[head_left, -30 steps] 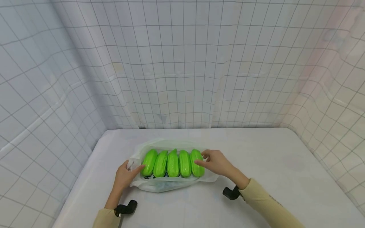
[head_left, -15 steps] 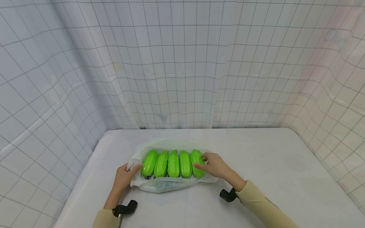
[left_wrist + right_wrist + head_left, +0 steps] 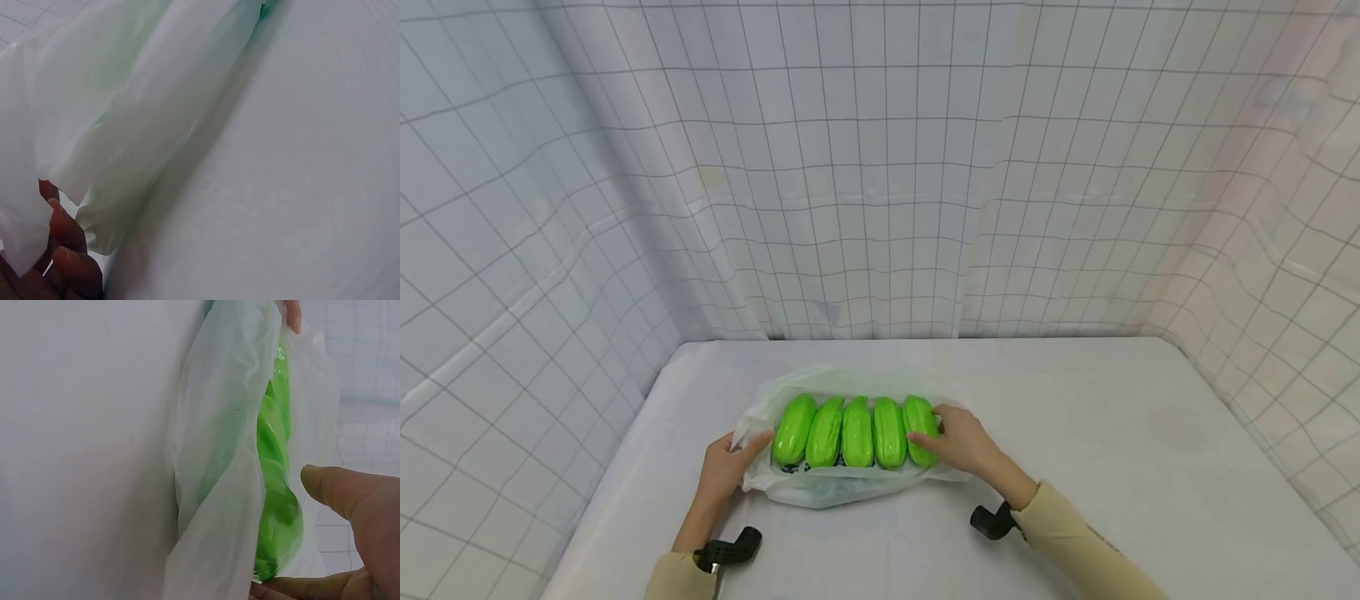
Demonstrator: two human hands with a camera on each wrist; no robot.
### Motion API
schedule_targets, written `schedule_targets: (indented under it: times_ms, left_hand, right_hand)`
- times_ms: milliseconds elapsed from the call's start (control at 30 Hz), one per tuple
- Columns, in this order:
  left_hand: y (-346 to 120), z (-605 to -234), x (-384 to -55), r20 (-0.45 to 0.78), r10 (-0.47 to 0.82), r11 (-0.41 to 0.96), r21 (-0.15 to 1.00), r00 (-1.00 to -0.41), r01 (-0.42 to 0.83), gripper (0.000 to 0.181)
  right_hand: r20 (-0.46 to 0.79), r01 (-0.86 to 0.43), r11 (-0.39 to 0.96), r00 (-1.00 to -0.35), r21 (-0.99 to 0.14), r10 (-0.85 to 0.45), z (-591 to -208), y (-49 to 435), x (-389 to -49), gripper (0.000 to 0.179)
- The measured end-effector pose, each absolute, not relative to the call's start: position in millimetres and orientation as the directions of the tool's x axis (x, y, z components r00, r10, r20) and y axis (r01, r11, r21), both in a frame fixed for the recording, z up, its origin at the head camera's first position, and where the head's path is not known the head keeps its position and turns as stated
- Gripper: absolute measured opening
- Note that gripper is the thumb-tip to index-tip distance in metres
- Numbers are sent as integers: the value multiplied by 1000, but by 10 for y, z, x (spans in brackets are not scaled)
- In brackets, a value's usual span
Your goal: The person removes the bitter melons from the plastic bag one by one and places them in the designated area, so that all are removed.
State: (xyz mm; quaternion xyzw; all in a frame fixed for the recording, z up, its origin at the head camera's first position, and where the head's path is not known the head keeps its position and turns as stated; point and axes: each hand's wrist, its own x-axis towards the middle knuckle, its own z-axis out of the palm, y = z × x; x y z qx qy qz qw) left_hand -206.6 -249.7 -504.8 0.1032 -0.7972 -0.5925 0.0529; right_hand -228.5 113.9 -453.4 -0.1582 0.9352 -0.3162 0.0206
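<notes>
Several glossy, bright green gourd-shaped things point(image 3: 857, 433) lie side by side in a whitish, translucent plastic bag point(image 3: 823, 492). The left hand point(image 3: 722, 468) grips the bag's left edge, its thumb over the opening beside the leftmost green piece. In the left wrist view its curled fingers point(image 3: 72, 250) show against the gathered plastic point(image 3: 125, 150). At the other end, the right hand point(image 3: 964, 442) spans the rightmost green piece point(image 3: 920, 432), thumb across its top and fingers along its right side. In the right wrist view the thumb point(image 3: 337, 487) stands slightly off the green surface point(image 3: 278, 519).
The bag rests on a white-covered table point(image 3: 1075, 417). A white grid-patterned curtain point(image 3: 880, 183) hangs behind the table and along both sides. Black wrist mounts point(image 3: 733, 546) are worn on both wrists below the tan sleeves.
The right hand has moved slightly left and down, and its fingers have closed in on the rightmost green piece. The left hand has barely shifted on the bag's edge.
</notes>
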Motion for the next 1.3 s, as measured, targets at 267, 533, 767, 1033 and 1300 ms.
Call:
schedule_targets:
  times_ms: [267,533,767,1033,1300]
  left_hand:
    - [-2500,-5069,-2054,-27,-224,268,959,-974,-88,49]
    - [-2490,-5076,-2049,-28,-227,260,961,-973,-89,48]
    - [-2489,-5076,-2043,-35,-228,256,962,-973,-95,49]
    - [-2490,-5080,-2035,-34,-231,273,957,-972,-98,49]
    - [-2495,-5085,-2038,-29,-223,276,957,-974,-92,49]
  right_hand:
    - [60,-259,763,-958,-592,-279,-4602,1117,-2293,64]
    - [11,-198,767,-970,-611,-241,-4628,1103,-2304,71]
    - [-8,-174,775,-974,-608,-225,-4653,1075,-2323,73]
    - [5,-171,759,-976,-628,-216,-4674,1070,-2319,68]
    - [1,-152,744,-980,-651,-200,-4729,1083,-2336,67]
